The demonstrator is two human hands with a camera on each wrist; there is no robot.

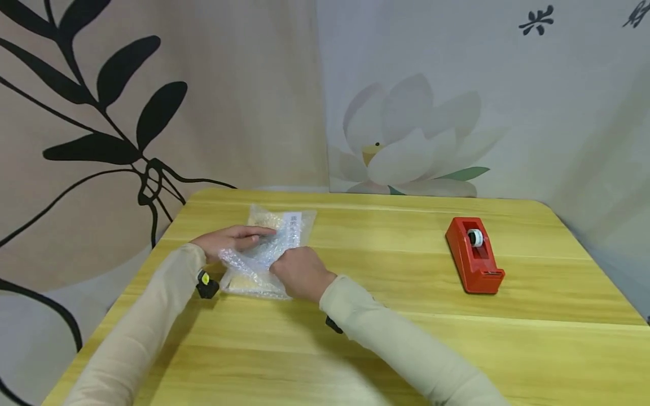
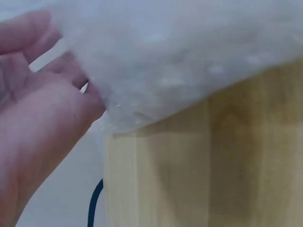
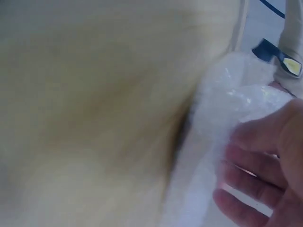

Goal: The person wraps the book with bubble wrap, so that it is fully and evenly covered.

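A clear bubble wrap bag (image 1: 307,220) lies at the left of the table, with a white printed strip (image 1: 291,223) near its far edge. My left hand (image 1: 228,239) rests on its left side, the index finger stretched over the plastic. In the left wrist view the bubble wrap (image 2: 180,52) hides that hand's fingertips. On the near right side, my right hand (image 1: 304,273) pinches the plastic with curled fingers. The right wrist view has its thumb and fingers (image 3: 251,182) against the bubble wrap (image 3: 199,156). The bag's contents are unclear.
A red tape dispenser (image 1: 472,256) with a small roll stands on the right of the wooden table (image 1: 406,349). The table's left edge runs close to the left forearm. A printed curtain (image 1: 254,101) hangs behind the table.
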